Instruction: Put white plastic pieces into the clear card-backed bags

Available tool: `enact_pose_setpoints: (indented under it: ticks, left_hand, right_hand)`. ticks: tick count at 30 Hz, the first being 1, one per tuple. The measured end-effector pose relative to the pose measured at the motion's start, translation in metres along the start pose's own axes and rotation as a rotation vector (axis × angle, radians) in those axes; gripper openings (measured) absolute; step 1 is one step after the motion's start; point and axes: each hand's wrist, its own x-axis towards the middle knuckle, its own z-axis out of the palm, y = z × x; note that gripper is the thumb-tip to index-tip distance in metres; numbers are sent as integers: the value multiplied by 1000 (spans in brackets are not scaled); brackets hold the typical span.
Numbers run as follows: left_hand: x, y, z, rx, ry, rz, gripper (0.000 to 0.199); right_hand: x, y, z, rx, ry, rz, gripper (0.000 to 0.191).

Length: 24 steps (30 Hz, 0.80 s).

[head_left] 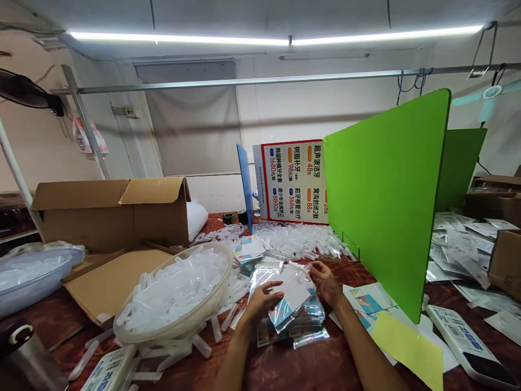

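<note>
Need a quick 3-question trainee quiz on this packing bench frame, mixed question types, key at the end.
1. True or false: the round white basket is filled with clear plastic tubes.
2. Which hand grips the white card in the clear plastic sleeve? A) left hand only B) right hand only C) both
3. Fill in: the upright divider panel to the right of the hands is coloured ____.

Key: 1 true; 2 C; 3 green
</note>
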Motion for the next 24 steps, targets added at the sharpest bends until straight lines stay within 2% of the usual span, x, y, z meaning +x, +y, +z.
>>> enact_pose_setpoints:
  ticks: [4,7,12,16,17,18,20,22,23,24]
  left_hand:
    - [3,-4,-2,7,4,-14,76]
    - [5,-8,-2,6,-5,-34,77]
    - [0,-1,1,-12,-63,28,72]
    - [-9,9,4,10,-199,83,58]
    - [-9,10,4,4,-212,87,57]
    - [-8,10,5,-19,-194,88,59]
    - [-6,7,5,-112,-94,92,65]
    - [-2,5,4,-218,-4,96,70]
    - [-1,4,3,-253,19,92,71]
    - [-1,4,2,-279,29,84,72]
  right_hand:
    - [-5,-3,2,-29,-37,50,46]
    - [-4,0,2,-93,-81,37,44]
    - [3,11,0,-482,-182,-86,39]
    - [5,10,1,-633,-355,-190,30]
    - [6,8,0,-654,-346,-238,27]
    - [7,5,-2,-688,-278,-307,25]
    - [10,2,-11,-825,-11,-463,23]
    - [13,1,-22,-1050,241,-533,26]
    - [15,3,-27,-1188,279,-512,28]
    - [16,6,-32,-1318,259,-466,30]
